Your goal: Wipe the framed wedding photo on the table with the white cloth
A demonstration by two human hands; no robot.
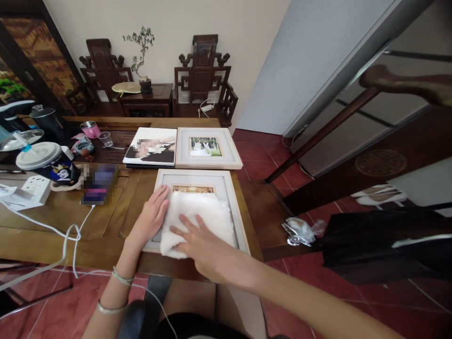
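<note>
A picture frame (237, 212) with a pale wooden edge lies flat near the table's front edge. Folded white fluffy cloth (208, 212) covers most of its middle, leaving the top of a small gold-toned picture (193, 188) visible. My right hand (197, 238) presses down on the cloth with spread fingers; its thumb side is by the cloth's lower left fold. Flat on the frame's left side rests my left hand (153, 212), fingers stretched out beside the cloth.
Behind lie another framed photo (205, 147) and a photo album (151, 146). A lidded cup (49, 162), a blurred phone (100, 183), a white power strip (35, 190) and white cables stand left. A wooden chair (318, 188) is close on the right, with crumpled plastic (300, 230) on it.
</note>
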